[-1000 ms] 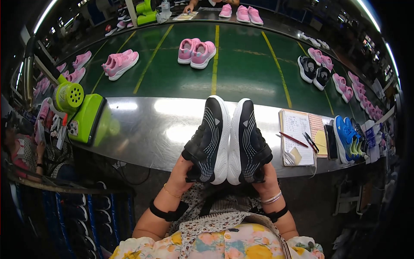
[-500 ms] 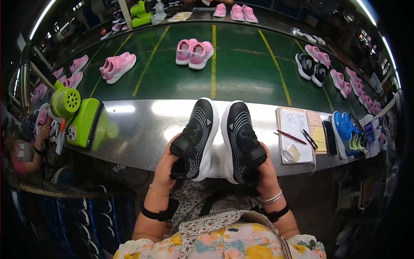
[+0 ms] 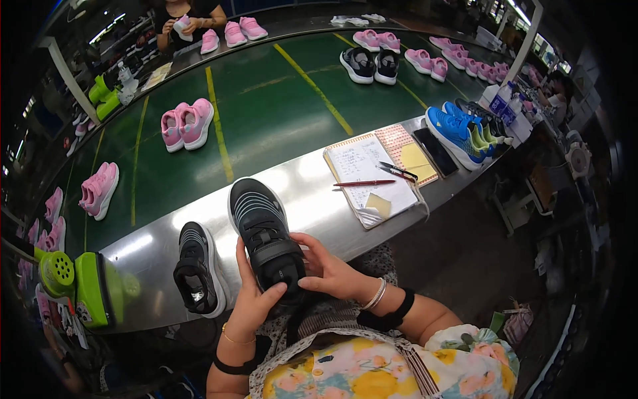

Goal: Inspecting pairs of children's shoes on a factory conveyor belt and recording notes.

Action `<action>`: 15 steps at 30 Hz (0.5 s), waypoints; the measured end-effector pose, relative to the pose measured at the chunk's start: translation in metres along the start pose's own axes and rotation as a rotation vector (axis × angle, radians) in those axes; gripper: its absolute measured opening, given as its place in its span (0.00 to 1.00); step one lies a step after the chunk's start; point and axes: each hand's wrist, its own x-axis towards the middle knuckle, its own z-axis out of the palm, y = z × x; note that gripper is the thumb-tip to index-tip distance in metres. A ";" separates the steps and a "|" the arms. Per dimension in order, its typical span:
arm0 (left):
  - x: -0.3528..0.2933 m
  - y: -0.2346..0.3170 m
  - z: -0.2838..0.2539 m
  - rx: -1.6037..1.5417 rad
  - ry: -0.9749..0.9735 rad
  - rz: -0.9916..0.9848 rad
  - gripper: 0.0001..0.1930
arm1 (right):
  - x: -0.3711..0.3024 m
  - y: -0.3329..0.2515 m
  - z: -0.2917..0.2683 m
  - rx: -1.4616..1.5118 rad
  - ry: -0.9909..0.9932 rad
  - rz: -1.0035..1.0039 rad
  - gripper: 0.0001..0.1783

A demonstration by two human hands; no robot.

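Both hands are on one black sneaker (image 3: 262, 223) with pale curved lines and a white sole, toe pointing away, above the metal bench's front edge. My left hand (image 3: 251, 304) grips its left side, thumb at the collar. From the right, my right hand (image 3: 335, 274) holds the heel end, with its thumb at the opening and its fingers along the side strap. The matching black sneaker (image 3: 194, 256) stands alone on the bench to the left, its opening facing me.
Beyond the metal bench (image 3: 156, 243), a green belt (image 3: 252, 120) carries pink and black shoe pairs. On the right lie a notebook (image 3: 355, 163) with pens, a phone (image 3: 435, 151) and blue sneakers (image 3: 458, 136). A green machine (image 3: 96, 289) stands left. Across the belt, another person (image 3: 189, 23) handles a pink shoe.
One black sneaker has left my left hand and now stands on the bench. Both hands have come together on the other sneaker. The view has turned to the right.
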 end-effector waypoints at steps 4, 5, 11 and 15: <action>0.016 -0.009 -0.011 -0.302 0.016 -0.146 0.43 | -0.016 -0.014 -0.060 -0.559 0.163 -0.031 0.33; 0.015 -0.011 -0.015 -0.225 0.032 -0.180 0.43 | -0.018 -0.018 -0.083 -0.653 0.315 -0.049 0.27; 0.017 -0.027 -0.032 -0.181 0.039 -0.189 0.41 | -0.019 -0.040 -0.224 -1.163 0.910 0.001 0.10; 0.014 -0.030 -0.034 -0.190 0.055 -0.184 0.40 | -0.014 -0.034 -0.268 -1.392 0.803 0.155 0.10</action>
